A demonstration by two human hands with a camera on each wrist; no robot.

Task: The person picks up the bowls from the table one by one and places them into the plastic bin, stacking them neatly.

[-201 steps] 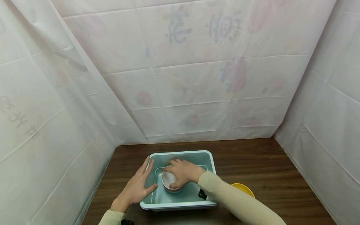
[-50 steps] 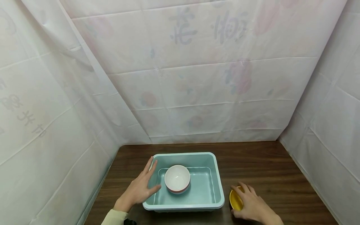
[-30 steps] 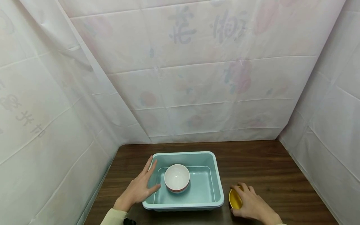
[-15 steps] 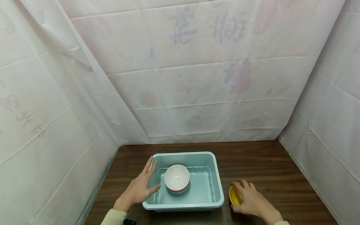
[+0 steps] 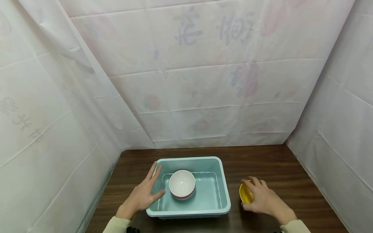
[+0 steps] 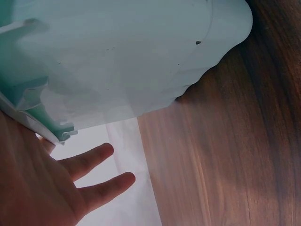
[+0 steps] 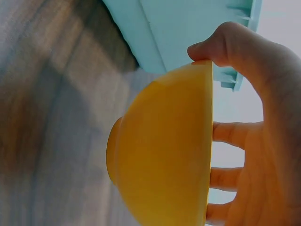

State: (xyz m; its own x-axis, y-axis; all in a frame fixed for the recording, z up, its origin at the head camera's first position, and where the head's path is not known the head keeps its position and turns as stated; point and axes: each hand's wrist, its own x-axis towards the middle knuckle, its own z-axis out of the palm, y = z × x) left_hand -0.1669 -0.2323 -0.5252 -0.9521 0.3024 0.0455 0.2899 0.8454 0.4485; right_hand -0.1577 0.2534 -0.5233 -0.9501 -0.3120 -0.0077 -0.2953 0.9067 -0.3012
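My right hand (image 5: 264, 200) grips a yellow bowl (image 5: 246, 194) by its rim, to the right of the basin. In the right wrist view the bowl's side and foot (image 7: 113, 150) show, with the foot raised off the wooden surface. My left hand (image 5: 140, 196) rests at the left rim of a light-blue plastic basin (image 5: 189, 213), fingers straight and spread. Inside the basin, left of its middle, sits a white bowl (image 5: 182, 183) with a reddish band showing below its rim. The left wrist view shows the basin's outer wall (image 6: 117, 61) and my extended fingers (image 6: 108, 186).
A dark wooden table (image 5: 271, 165) carries the basin. White printed sheeting (image 5: 198, 81) hangs behind the table and along both sides.
Earlier my right hand was over the white bowl in the basin; it moved right to the yellow bowl, took its rim and now has raised it. My left hand stayed at the basin's rim.
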